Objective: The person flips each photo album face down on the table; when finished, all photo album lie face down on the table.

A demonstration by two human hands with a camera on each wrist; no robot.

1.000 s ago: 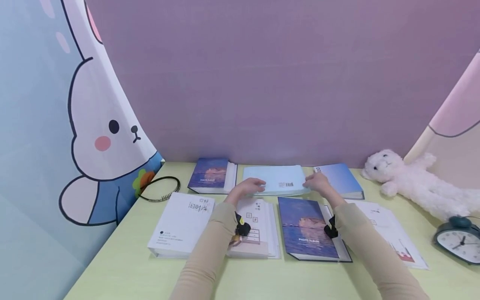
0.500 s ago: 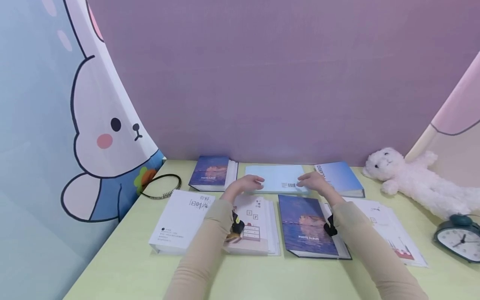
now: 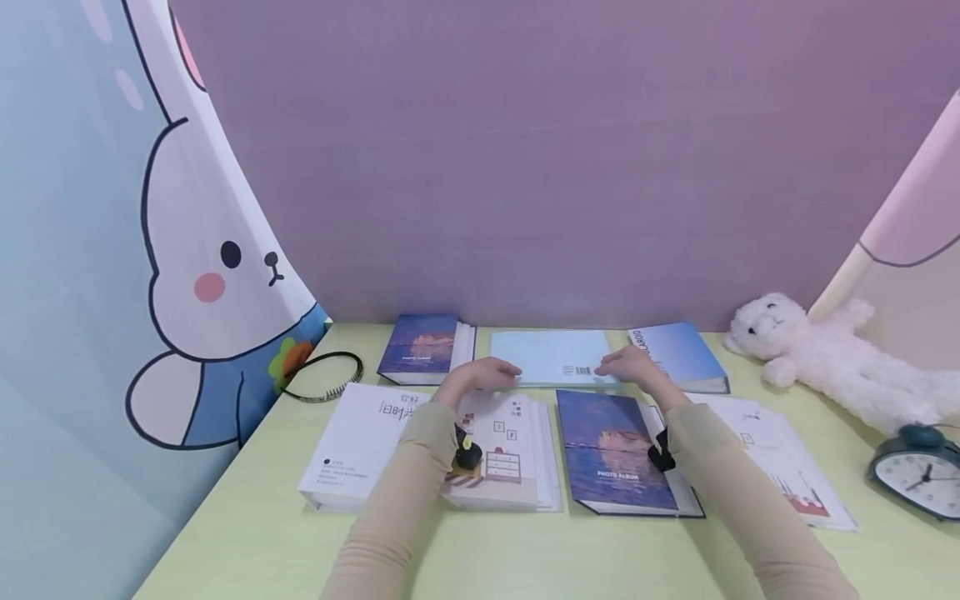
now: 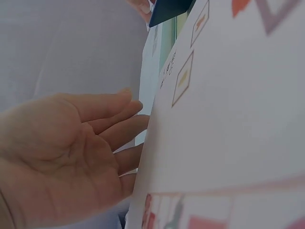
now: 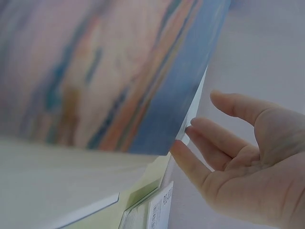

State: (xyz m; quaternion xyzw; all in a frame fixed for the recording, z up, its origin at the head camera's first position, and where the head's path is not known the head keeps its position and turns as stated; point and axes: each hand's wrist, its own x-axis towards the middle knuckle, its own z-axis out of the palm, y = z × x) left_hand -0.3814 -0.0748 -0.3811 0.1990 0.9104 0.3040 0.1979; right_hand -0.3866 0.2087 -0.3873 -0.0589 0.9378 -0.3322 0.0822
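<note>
A pale blue album [image 3: 543, 352] lies flat at the back middle of the table, its barcode facing up. My left hand [image 3: 483, 377] is at its near left corner, fingertips overlapping the cover in the head view. Over the near right part, beside the barcode, is my right hand [image 3: 633, 365]. Both wrist views show loosely extended fingers with nothing gripped. Below my left wrist is a white album [image 3: 517, 429] printed with a cabinet and small pictures. A dark blue photo album [image 3: 607, 442] with a sea scene lies in front of my right hand.
Another sea-scene album [image 3: 416, 346] lies at the back left and a blue Polaroid album [image 3: 678, 354] at the back right. White albums lie at front left [image 3: 352, 467] and right [image 3: 780, 467]. A black headband [image 3: 322, 396], white plush toy [image 3: 825, 358] and alarm clock [image 3: 918, 471] stand around them.
My right hand has shifted from the pale blue album's right edge to over its cover. My left hand has drawn slightly left. The album has shifted slightly toward the back.
</note>
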